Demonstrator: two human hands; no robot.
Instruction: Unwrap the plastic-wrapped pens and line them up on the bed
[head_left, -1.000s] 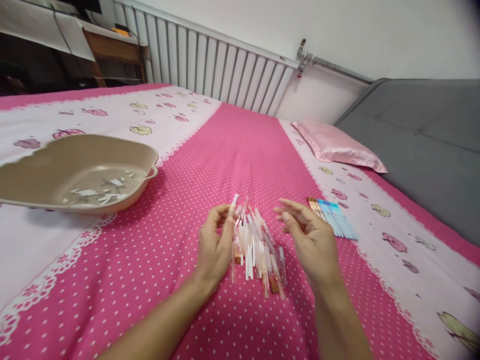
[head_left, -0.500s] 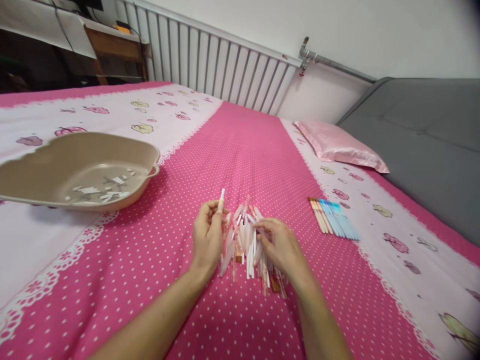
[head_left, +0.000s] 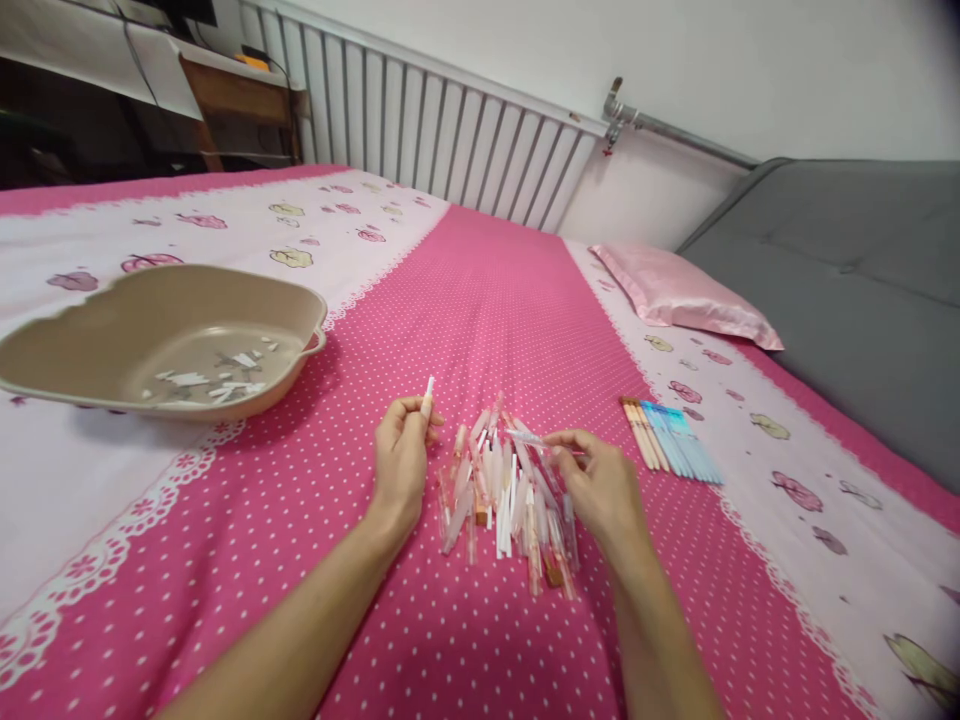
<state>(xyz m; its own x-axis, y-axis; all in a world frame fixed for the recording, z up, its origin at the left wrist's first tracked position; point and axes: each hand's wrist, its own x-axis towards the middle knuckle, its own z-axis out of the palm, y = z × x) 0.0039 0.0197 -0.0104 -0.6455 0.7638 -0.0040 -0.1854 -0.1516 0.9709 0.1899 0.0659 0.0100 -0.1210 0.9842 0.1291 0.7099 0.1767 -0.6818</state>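
Observation:
My left hand point(head_left: 403, 450) is closed around a slim pen part point(head_left: 427, 403), with its narrow white end pointing up. Just right of the pile, my right hand point(head_left: 596, 482) pinches a thin, clear plastic pen piece point(head_left: 527, 437) that points left over the heap; its exact kind is hard to make out. Between the hands lies a loose pile of pen parts point(head_left: 495, 490): pinkish translucent tubes, white sticks and a few brown-ended pieces. A row of slim pens point(head_left: 670, 438), peach and light blue, lies side by side to the right of my right hand.
A beige plastic basin point(head_left: 289, 375) with small white and grey pieces in it stands at the left. Pink dotted bedding point(head_left: 480, 290) spreads under everything. A pink pillow point(head_left: 682, 288) and grey headboard point(head_left: 840, 260) are at the right, a white radiator point(head_left: 420, 120) behind.
My right hand has drawn back rightward from the pile with a clear pen piece between its fingers. My left hand, still gripping its pen part, has shifted slightly left, away from the heap.

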